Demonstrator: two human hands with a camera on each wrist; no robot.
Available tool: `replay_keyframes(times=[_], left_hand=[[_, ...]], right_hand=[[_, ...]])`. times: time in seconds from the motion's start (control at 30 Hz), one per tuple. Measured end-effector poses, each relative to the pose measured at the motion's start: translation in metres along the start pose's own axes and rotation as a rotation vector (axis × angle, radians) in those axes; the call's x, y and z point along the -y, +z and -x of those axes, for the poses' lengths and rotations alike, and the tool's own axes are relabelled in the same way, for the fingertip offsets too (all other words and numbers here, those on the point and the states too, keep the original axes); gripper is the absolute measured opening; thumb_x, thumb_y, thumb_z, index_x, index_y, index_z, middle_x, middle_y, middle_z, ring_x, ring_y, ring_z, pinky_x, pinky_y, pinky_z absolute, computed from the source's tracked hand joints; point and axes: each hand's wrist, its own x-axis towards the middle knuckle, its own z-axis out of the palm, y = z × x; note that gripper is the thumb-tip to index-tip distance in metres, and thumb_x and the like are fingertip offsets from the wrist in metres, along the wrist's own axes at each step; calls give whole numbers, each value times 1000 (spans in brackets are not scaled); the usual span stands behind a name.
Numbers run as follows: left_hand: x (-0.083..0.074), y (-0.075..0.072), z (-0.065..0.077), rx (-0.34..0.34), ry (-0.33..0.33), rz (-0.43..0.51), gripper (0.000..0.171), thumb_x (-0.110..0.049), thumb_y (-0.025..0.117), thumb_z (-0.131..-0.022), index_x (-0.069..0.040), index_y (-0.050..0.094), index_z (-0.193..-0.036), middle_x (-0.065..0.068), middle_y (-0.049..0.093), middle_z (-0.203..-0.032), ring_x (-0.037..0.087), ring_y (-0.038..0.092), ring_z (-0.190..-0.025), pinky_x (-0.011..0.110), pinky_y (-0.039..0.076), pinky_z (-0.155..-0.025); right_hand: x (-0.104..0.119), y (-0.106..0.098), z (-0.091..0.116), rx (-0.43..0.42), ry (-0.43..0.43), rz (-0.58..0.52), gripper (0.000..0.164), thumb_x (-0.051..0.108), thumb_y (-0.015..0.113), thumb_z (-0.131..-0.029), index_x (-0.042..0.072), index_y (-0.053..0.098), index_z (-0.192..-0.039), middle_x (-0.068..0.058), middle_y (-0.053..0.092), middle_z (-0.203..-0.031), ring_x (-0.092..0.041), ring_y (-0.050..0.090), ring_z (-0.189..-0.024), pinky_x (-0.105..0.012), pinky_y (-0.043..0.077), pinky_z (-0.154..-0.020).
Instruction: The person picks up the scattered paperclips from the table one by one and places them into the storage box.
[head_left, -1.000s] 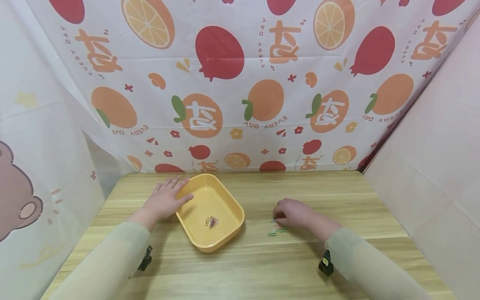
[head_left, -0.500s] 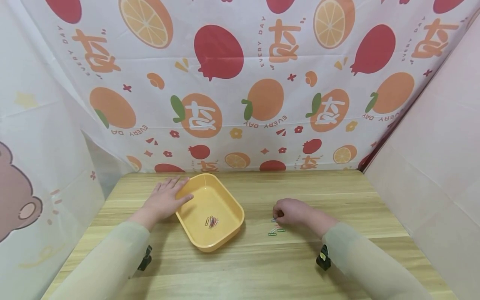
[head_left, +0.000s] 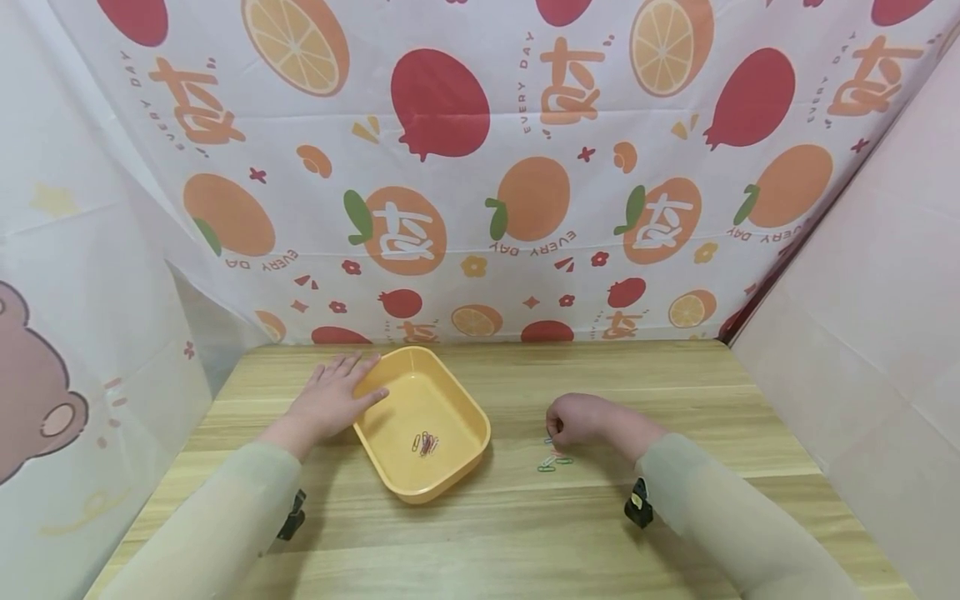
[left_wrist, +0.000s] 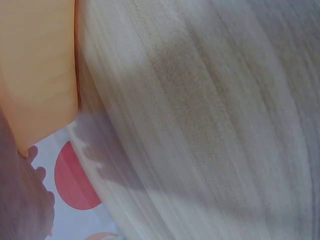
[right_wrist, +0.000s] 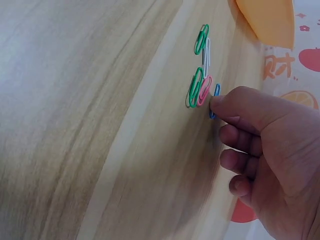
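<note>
A yellow tray stands on the wooden table with several paper clips inside it. My left hand rests on its left edge, fingers straight and spread, thumb reaching over the rim. To the right of the tray, my right hand is down at the tabletop, pinching a blue paper clip by the thumb; the index fingertip is hidden behind it. Close by lie two green paper clips, a white paper clip and a pink paper clip.
The wooden table ends at the back against a fruit-print curtain. Pale sheets hang along the left and right sides.
My right forearm and wrist have shifted slightly left while the fingertips stay at the blue paper clip. The left hand and the tray have not moved.
</note>
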Motion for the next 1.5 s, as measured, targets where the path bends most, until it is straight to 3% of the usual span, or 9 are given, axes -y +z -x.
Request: replay_keyframes(times=[0.3,0.57,0.87,1.1,1.3,1.5], left_hand=[[-3,-1,1,-20,6,6,76,-61,43,-99,-16,26,-158,22,16,-162,49,11,-147,67,1,-116],[-4,-2,3,-18,8,2,75,-60,43,-99,-15,26,-158,22,16,-162,50,12,-146,67,1,-116],[-3,-2,3,-11,10,-10,77,-61,42,-99,-14,26,-158,23,16,-162,50,13,-146,68,2,-115],[-4,-4,3,-7,9,-2,77,-61,42,-99,-14,25,-158,23,16,-162,50,12,-146,68,1,-115],[-3,-2,2,-13,10,-7,77,-61,42,-99,-15,25,-158,23,16,-162,50,12,-146,68,3,-115],[-2,-1,0,-17,7,-5,77,-61,42,-99,-15,25,-158,23,17,-162,49,13,-146,68,4,-115]], right_hand=[[-1,2,0,-6,5,2,22,15,74,-82,21,58,-69,11,53,-66,-6,48,-63,-28,43,-64],[-5,7,1,-35,-38,32,24,17,74,-78,22,53,-66,12,49,-63,-5,47,-62,-27,43,-64],[-11,14,2,-120,-102,104,22,21,72,-79,25,54,-66,13,50,-68,-5,47,-64,-26,43,-64],[-18,17,4,-173,-160,72,20,20,73,-78,26,56,-70,13,51,-72,-5,48,-67,-25,43,-64],[-20,17,10,-209,-155,19,16,22,74,-84,27,61,-77,14,53,-77,-5,49,-71,-25,45,-65],[-19,16,15,-224,-130,35,9,26,74,-89,28,66,-83,14,54,-80,-5,49,-72,-25,46,-68]])
